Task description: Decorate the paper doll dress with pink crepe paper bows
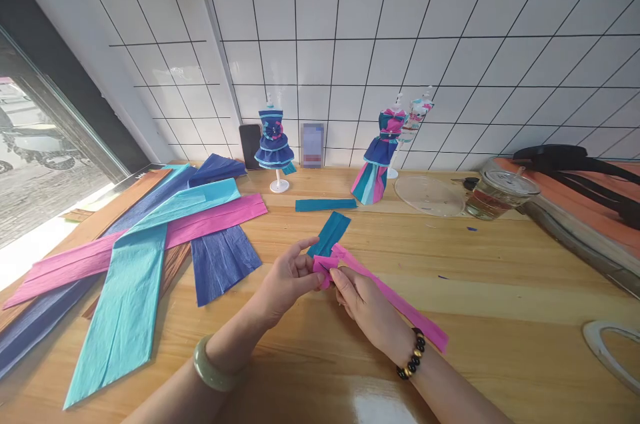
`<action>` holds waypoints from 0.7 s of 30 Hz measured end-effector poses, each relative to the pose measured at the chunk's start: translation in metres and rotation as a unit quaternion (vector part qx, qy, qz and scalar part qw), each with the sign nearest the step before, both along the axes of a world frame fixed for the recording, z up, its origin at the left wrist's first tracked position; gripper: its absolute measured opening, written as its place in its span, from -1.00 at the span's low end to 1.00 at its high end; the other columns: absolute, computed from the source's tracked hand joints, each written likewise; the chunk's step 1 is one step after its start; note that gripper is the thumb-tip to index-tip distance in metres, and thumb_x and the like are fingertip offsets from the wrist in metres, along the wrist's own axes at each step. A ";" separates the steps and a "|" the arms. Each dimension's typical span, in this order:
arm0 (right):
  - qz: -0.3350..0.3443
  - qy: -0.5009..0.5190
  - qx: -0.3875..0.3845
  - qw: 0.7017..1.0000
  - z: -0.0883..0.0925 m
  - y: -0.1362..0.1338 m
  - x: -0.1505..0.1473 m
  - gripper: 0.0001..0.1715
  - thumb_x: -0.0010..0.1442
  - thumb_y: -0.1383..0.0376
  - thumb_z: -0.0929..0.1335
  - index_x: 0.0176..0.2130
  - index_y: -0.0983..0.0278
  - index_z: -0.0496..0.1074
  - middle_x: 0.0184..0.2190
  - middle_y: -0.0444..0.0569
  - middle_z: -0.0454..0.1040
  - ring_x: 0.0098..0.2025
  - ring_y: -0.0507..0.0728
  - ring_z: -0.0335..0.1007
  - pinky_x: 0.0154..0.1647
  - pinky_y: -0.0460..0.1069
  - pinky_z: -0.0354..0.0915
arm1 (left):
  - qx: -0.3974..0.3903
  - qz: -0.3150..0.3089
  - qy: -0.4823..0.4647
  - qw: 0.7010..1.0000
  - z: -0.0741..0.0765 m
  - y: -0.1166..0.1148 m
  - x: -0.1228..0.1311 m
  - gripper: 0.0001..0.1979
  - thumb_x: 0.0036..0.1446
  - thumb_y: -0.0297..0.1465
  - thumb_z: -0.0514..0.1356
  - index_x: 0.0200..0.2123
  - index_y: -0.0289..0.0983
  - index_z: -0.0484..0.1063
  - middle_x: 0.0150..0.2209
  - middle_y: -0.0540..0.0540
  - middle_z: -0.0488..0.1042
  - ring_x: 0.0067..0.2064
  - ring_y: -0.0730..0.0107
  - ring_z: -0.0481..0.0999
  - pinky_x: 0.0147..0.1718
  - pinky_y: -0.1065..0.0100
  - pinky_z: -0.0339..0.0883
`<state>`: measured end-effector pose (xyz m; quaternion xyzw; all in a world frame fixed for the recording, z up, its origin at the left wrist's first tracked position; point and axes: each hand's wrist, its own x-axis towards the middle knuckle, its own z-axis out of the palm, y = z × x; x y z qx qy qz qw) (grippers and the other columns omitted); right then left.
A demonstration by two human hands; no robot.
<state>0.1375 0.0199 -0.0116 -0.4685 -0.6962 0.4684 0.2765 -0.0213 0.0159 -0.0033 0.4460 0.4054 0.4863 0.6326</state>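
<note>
My left hand (290, 281) and my right hand (363, 301) meet above the middle of the wooden table (500, 291). Both pinch the folded end of a pink crepe paper strip (400, 304), which trails to the right across the table under my right wrist. A teal crepe paper strip (330, 232) sticks up and away from between my left fingers. The left wrist wears a pale green bangle, the right a dark bead bracelet.
Long crepe paper sheets in teal (130, 284), pink (200, 227) and dark blue (223, 261) lie at the left. A loose teal strip (325, 205) lies behind my hands. Mannequins in paper dresses (274, 144) (381, 157) stand by the tiled wall. A glass jar (497, 194) and a clear lid (427, 196) sit right.
</note>
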 end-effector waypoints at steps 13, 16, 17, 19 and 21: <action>-0.012 0.010 -0.007 1.000 0.001 -0.001 -0.001 -0.55 0.27 0.04 0.07 -0.39 0.23 0.31 -0.61 -0.17 0.11 -0.58 0.00 0.01 -0.63 -0.12 0.00 | -0.019 0.005 -0.008 1.000 -0.003 -0.001 0.002 -0.37 -0.10 -0.43 0.29 0.05 -0.36 0.14 -0.49 0.01 0.42 -0.40 0.41 0.43 -0.34 0.32 0.26; -0.015 0.003 -0.015 1.000 0.000 0.000 -0.001 -0.54 0.26 0.02 0.07 -0.43 0.24 0.26 -0.61 -0.18 0.10 -0.59 -0.01 0.02 -0.63 -0.12 0.00 | -0.014 0.004 0.011 1.000 -0.002 0.000 0.000 -0.38 -0.09 -0.40 0.28 0.05 -0.34 0.14 -0.48 0.00 0.44 -0.39 0.38 0.45 -0.33 0.31 0.27; -0.014 0.003 -0.018 1.000 -0.001 0.000 0.000 -0.53 0.26 0.01 0.07 -0.44 0.25 0.25 -0.61 -0.18 0.10 -0.59 -0.01 0.02 -0.63 -0.12 -0.01 | -0.012 0.007 0.021 1.000 -0.002 0.000 -0.001 -0.38 -0.08 -0.39 0.28 0.06 -0.33 0.14 -0.47 -0.01 0.44 -0.39 0.37 0.45 -0.33 0.31 0.28; -0.012 0.004 -0.020 1.000 -0.002 0.000 0.000 -0.53 0.26 0.00 0.07 -0.45 0.25 0.22 -0.61 -0.19 0.11 -0.59 -0.02 0.01 -0.63 -0.12 -0.01 | -0.008 0.019 0.040 0.999 0.000 0.001 -0.003 -0.40 -0.06 -0.38 0.26 0.06 -0.34 0.14 -0.47 -0.01 0.44 -0.39 0.37 0.45 -0.34 0.31 0.28; -0.016 -0.001 -0.016 1.000 -0.002 0.000 0.000 -0.52 0.25 0.00 0.07 -0.46 0.25 0.21 -0.62 -0.19 0.11 -0.60 -0.03 0.00 -0.63 -0.13 -0.01 | 0.000 0.025 0.049 0.998 0.002 0.001 -0.003 -0.41 -0.05 -0.39 0.25 0.05 -0.34 0.15 -0.47 -0.01 0.44 -0.39 0.37 0.46 -0.34 0.31 0.29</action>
